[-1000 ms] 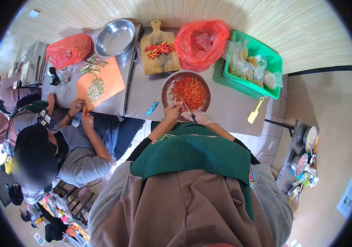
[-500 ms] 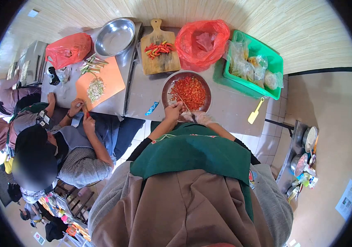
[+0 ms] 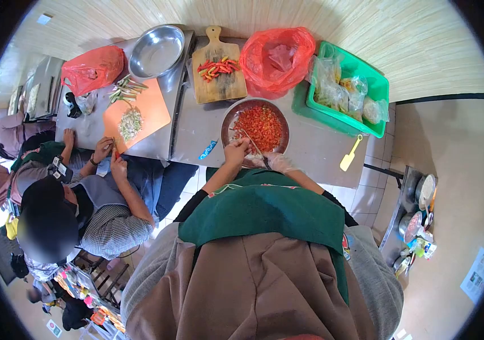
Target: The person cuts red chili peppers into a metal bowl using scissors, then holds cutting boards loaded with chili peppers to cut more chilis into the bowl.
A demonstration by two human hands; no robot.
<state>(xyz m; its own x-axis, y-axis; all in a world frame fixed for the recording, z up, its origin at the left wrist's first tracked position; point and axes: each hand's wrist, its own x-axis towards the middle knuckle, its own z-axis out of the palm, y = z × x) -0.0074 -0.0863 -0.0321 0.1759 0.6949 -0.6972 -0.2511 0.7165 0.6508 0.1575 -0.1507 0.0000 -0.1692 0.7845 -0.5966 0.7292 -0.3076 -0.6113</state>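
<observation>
Chopped red chillies fill much of a round brown-rimmed plate at the table's front edge. Over the plate's near left side is my left hand, its bare fingers pinched together on something too small to make out. My right hand, in a clear plastic glove, is closed on the dark handle of a knife. The blade slants up and left over the chillies, its tip close to my left fingertips. Behind the plate, whole red and yellow chillies lie on a wooden board.
A red plastic bag and a green crate of bagged food stand behind. At right lies a yellow spatula; at left, a blue packet. A co-worker cuts at an orange board beside a steel bowl.
My left hand has shifted very slightly over the plate's edge. My right hand keeps its hold on the knife, almost still. The co-worker's hands have moved a little.
</observation>
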